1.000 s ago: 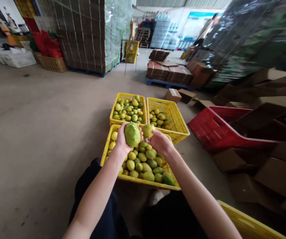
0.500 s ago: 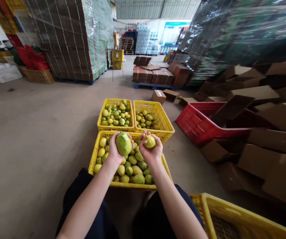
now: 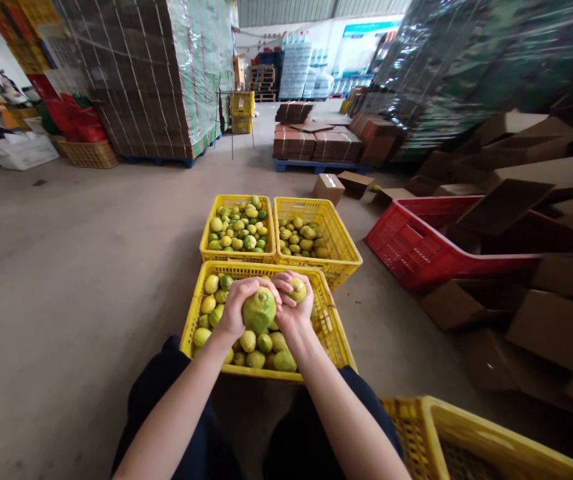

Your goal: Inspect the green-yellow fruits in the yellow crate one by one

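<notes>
Over the near yellow crate (image 3: 339, 333) of green and yellow lemons, my left hand (image 3: 236, 303) is wrapped round a large green-yellow lemon (image 3: 259, 310). Close beside it on the right, my right hand (image 3: 297, 313) holds a smaller yellow lemon (image 3: 297, 290) in curled fingers. The two hands are side by side, their fingers nearly touching or touching. Loose lemons (image 3: 255, 359) lie in the crate below, partly hidden by my hands and forearms.
Beyond stand a left yellow crate (image 3: 206, 233) and a right yellow crate (image 3: 349, 250), both holding lemons. A red crate (image 3: 401, 247) and cardboard boxes (image 3: 551, 327) are at right. Another yellow crate (image 3: 429, 427) is at lower right. Wrapped pallets (image 3: 136, 80) stand behind.
My hands have come closer together and a little lower. The large lemon has turned in my left hand, showing its tip. The view has shifted slightly.
</notes>
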The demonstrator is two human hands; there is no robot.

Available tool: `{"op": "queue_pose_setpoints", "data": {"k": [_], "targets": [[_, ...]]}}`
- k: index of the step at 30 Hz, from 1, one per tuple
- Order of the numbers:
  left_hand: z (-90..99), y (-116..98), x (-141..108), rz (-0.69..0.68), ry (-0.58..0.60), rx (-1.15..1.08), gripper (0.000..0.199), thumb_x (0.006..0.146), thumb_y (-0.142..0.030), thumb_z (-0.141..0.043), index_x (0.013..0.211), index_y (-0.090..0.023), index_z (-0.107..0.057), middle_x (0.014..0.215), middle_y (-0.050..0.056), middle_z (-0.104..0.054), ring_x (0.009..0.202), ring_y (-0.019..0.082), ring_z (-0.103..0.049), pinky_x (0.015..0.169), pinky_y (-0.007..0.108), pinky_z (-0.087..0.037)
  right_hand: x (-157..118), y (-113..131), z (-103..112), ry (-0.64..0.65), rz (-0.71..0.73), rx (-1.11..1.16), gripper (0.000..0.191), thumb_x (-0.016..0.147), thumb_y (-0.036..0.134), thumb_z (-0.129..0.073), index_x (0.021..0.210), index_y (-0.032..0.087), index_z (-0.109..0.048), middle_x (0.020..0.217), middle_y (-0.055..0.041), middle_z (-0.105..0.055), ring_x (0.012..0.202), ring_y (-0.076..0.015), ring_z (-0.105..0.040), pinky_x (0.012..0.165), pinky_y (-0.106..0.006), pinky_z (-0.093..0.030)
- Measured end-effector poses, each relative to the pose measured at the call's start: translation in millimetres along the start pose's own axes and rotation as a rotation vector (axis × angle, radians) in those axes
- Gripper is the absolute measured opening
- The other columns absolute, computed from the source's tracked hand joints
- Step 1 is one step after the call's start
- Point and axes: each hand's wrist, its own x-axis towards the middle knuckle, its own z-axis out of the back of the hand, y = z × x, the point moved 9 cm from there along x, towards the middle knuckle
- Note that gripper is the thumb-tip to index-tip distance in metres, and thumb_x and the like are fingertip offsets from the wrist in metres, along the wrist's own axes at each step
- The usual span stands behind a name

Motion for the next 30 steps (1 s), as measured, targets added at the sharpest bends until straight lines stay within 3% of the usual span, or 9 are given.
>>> {"op": "queue_pose_setpoints", "data": {"k": [5,9,12,18,21,23,25,27,30], "targets": [[-5.3,-1.2,-2.9,-0.024,0.168,0.112,0.029,0.073,-0.043,-0.069,0.06,-0.017,-0.067,0.072,0.01,-0.072,0.083,0.03,-0.07,0.07,0.036,-0.055,-2.4,-5.4,-11.1,0.266,-0.104,0.023,0.018,0.071,0.015,-0.064,0.062,0.02,-0.05,0.057,0.0038,-0.057,0.043,-0.0057,-0.049,0.025,-0.008,-0.032],[-14.2,-4.5,-2.7,-0.074,0.238,0.159,0.041,0.076,-0.053,-0.064,0.06,-0.016,-0.066,0.066,0.011,-0.069,0.078,0.029,-0.07,0.068,0.037,-0.054,-6.8,-7.4,-21.4,0.461,-0.17,0.031,0.02,0.078,0.017,-0.063,0.063,0.02,-0.05,0.062,0.0027,-0.06,0.047,-0.0065,-0.053,0.026,-0.009,-0.036],[-17.8,-5.3,-3.0,-0.066,0.249,0.158,0.042,0.076,-0.055,-0.063,0.06,-0.017,-0.066,0.063,0.01,-0.068,0.077,0.029,-0.07,0.068,0.037,-0.054,-7.9,-7.3,-23.9,0.493,-0.176,0.039,0.021,0.08,0.016,-0.063,0.064,0.02,-0.05,0.063,0.0024,-0.061,0.048,-0.0064,-0.054,0.027,-0.008,-0.038],[-17.1,-3.2,-4.0,-0.016,0.216,0.059,0.037,0.073,-0.049,-0.068,0.056,-0.017,-0.063,0.064,0.009,-0.067,0.077,0.029,-0.07,0.068,0.036,-0.055,-6.8,-5.1,-19.0,0.426,-0.134,0.014,0.021,0.075,0.016,-0.069,0.062,0.019,-0.052,0.06,0.0026,-0.06,0.044,-0.0053,-0.053,0.025,-0.007,-0.034],[-11.7,1.6,-0.5,0.055,0.108,-0.082,0.031,0.071,-0.043,-0.067,0.059,-0.015,-0.063,0.065,0.01,-0.066,0.074,0.028,-0.07,0.065,0.035,-0.056,-4.1,-3.2,-13.3,0.321,-0.094,-0.028,0.02,0.074,0.015,-0.068,0.063,0.02,-0.052,0.059,0.0032,-0.059,0.044,-0.0058,-0.053,0.026,-0.008,-0.036],[-3.3,8.9,2.1,0.149,-0.026,-0.248,0.03,0.076,-0.04,-0.06,0.063,-0.014,-0.064,0.066,0.009,-0.066,0.068,0.024,-0.069,0.062,0.032,-0.056,-3.3,-0.8,-11.1,0.227,-0.04,-0.071,0.014,0.075,0.017,-0.067,0.068,0.02,-0.055,0.063,0.0027,-0.063,0.05,-0.007,-0.058,0.032,-0.009,-0.045],[6.1,19.6,2.0,0.27,-0.186,-0.465,0.032,0.085,-0.037,-0.05,0.07,-0.014,-0.065,0.067,0.008,-0.067,0.063,0.019,-0.067,0.059,0.028,-0.056,-4.2,1.7,-12.7,0.15,0.023,-0.107,0.007,0.077,0.023,-0.066,0.081,0.021,-0.061,0.077,-0.0002,-0.07,0.064,-0.0101,-0.067,0.048,-0.015,-0.058],[15.4,26.5,0.5,0.336,-0.339,-0.651,0.034,0.091,-0.035,-0.043,0.08,-0.014,-0.067,0.07,0.007,-0.069,0.063,0.016,-0.067,0.058,0.026,-0.057,-5.4,2.1,-17.0,0.109,0.064,-0.146,0.02,0.078,0.028,-0.063,0.097,0.022,-0.064,0.096,-0.0053,-0.075,0.089,-0.0159,-0.072,0.07,-0.025,-0.065],[26.5,24.0,1.6,0.302,-0.453,-0.746,0.03,0.093,-0.034,-0.046,0.092,-0.013,-0.067,0.078,0.009,-0.073,0.071,0.018,-0.071,0.062,0.028,-0.059,-4.2,0.8,-22.1,0.083,0.081,-0.235,0.039,0.078,0.027,-0.057,0.116,0.018,-0.063,0.114,-0.0114,-0.073,0.12,-0.023,-0.065,0.095,-0.039,-0.061]]}}
